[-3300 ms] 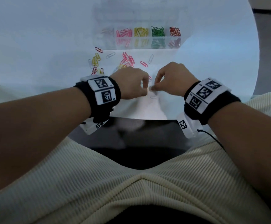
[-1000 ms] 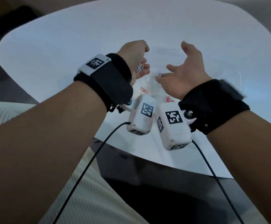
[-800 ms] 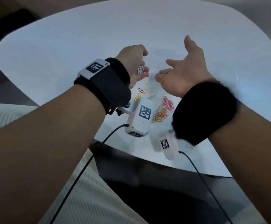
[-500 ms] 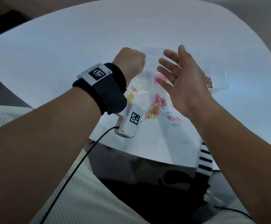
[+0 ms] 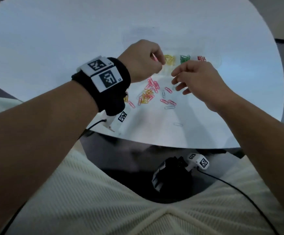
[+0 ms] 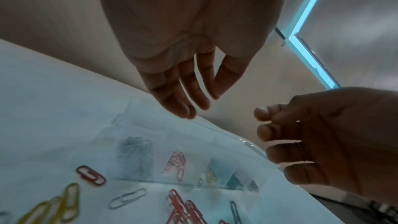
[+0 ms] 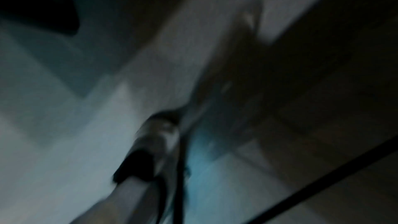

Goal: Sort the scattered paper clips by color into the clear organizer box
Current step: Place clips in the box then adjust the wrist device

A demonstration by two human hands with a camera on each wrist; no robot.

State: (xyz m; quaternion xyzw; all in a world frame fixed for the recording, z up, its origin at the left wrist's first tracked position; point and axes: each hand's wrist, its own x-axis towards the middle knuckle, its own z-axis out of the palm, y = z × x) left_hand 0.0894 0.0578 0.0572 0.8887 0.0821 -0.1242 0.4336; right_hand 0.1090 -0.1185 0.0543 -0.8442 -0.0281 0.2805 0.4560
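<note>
Fingers: left hand [image 5: 142,61] fingers [image 6: 183,106] hang straight and loose, holding nothing; right hand [image 5: 200,80] loosely curled, empty.
Organizer box [image 6: 215,144]: directly beneath, ready for drops.
Paper clips [image 5: 150,93]: scattered on table [image 5: 53,39], near box.

My right wrist view is only dark blur. My left hand [image 5: 142,61] hides part of the clear organizer box [image 5: 210,65], whose walls I hardly see.

Two hands [image 5: 142,60] [image 5: 200,80], one organizer box [image 5: 212,61], one fallen wrist camera [image 5: 198,162]; the loose paper clips [image 5: 152,92] overlap, so no exact count.
</note>
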